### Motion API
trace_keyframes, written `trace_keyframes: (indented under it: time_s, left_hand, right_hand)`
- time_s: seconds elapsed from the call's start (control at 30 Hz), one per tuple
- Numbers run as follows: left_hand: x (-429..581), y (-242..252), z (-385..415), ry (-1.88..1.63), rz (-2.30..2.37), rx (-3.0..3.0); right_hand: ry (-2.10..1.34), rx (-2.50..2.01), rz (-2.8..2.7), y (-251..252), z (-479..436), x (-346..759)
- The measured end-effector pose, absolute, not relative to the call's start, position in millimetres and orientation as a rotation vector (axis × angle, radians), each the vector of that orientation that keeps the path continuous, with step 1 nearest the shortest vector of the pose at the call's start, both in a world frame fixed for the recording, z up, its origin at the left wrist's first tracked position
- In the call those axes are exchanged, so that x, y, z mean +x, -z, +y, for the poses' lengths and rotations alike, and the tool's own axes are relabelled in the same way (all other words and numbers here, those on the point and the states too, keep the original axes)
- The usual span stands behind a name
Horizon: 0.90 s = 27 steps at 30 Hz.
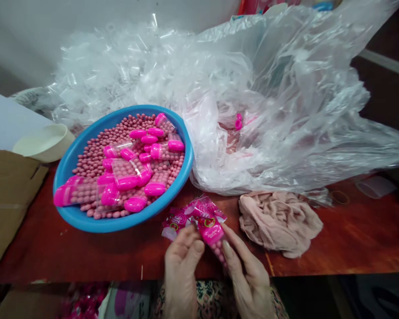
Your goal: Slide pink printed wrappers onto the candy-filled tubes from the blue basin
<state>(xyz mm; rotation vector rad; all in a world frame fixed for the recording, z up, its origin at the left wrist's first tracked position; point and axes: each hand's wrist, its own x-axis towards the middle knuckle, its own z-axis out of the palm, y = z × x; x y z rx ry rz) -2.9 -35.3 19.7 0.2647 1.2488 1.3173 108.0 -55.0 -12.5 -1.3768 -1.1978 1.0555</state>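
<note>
Between my hands, near the table's front edge, is a small clear plastic tube of pink balls (pixel 217 247) with a bright pink cap and a printed pink label over its top end. My right hand (pixel 248 274) grips the ball-filled body between thumb and fingers. My left hand (pixel 182 266) pinches at the capped end, its fingertips partly hidden behind the label. Just beyond my fingers lie several shiny printed pink wrappers (pixel 204 206). A blue basin (pixel 119 226) to the left holds loose pink balls (pixel 98 153) and several filled tubes (pixel 154 188) with pink caps.
A heap of clear empty plastic tubes (pixel 119 66) covers the back. At right lie a large crumpled clear plastic bag (pixel 295 146) with pink caps (pixel 238 122) and a beige cloth (pixel 279 221). A white bowl (pixel 44 141) and cardboard box (pixel 9 204) stand left.
</note>
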Motion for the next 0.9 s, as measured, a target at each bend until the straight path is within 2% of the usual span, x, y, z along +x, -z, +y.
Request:
trace_keyframes:
  time_s: [0.1, 0.3, 0.57, 0.9]
  left_hand:
    - [-20.9, -21.7, -30.2, -1.438, 1.435, 0.544]
    - [-42.5, -27.0, -8.1, -1.107, 1.485, 1.170]
    - [-50.5, -30.8, 0.6, -1.054, 1.544, 1.295]
    - [-55.3, -26.0, -0.1, -0.940, 1.129, 0.933]
  right_hand:
    - [-1.123, -1.386, -1.164, 12.4, -50.5, 116.1]
    - [-1.004, -1.300, -1.432, 11.0, -46.1, 128.4]
    - [-0.871, -1.353, -1.619, 11.0, -45.7, 133.5]
    - [-0.885, -1.419, -1.690, 11.7, -50.5, 133.7]
